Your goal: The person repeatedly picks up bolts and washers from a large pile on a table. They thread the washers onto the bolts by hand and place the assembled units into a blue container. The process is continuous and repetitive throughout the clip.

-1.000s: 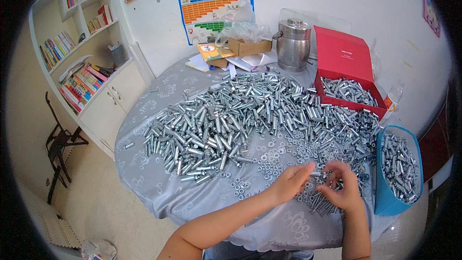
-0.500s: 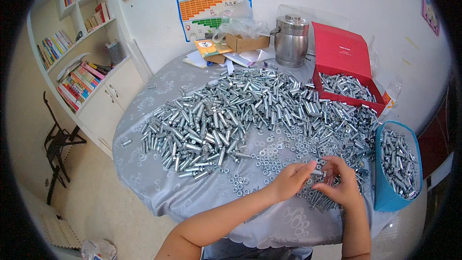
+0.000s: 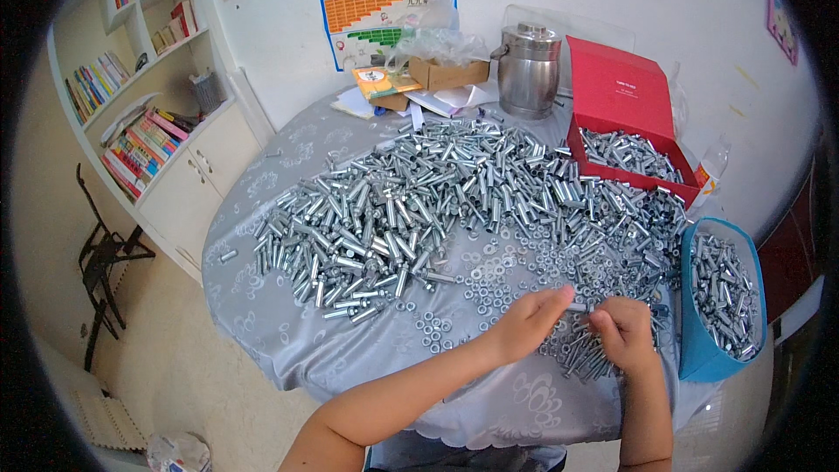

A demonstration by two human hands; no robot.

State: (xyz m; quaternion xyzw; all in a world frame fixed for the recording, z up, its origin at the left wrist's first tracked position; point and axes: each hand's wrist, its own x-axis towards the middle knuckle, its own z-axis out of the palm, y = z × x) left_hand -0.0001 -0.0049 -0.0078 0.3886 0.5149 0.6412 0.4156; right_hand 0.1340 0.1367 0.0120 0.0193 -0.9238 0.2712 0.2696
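Observation:
Between my hands, above the table's front right part, is a silver metal bolt (image 3: 577, 307) lying roughly level. My left hand (image 3: 528, 327) is closed around its left end, thumb along the top. On the other end, the curled fingers and thumb of my right hand (image 3: 626, 332) are pinched; whether a small nut or washer is in them is hidden. Below and behind lie loose nuts and washers (image 3: 489, 299). Thin long bolts (image 3: 584, 358) lie beside my right hand. A large heap of finished-looking sleeve bolts (image 3: 367, 232) spreads to the left.
The round table has a grey patterned cloth (image 3: 271, 332). At the right stand a blue bin (image 3: 718, 367) and an open red box (image 3: 622, 87), both holding metal parts. A steel jug (image 3: 530, 74), a cardboard box (image 3: 450, 76) and papers sit at the back. A bookshelf (image 3: 166, 153) stands left.
My right hand has closed its spread fingers and thumb onto the right end of the bolt. My left hand keeps its hold in nearly the same place.

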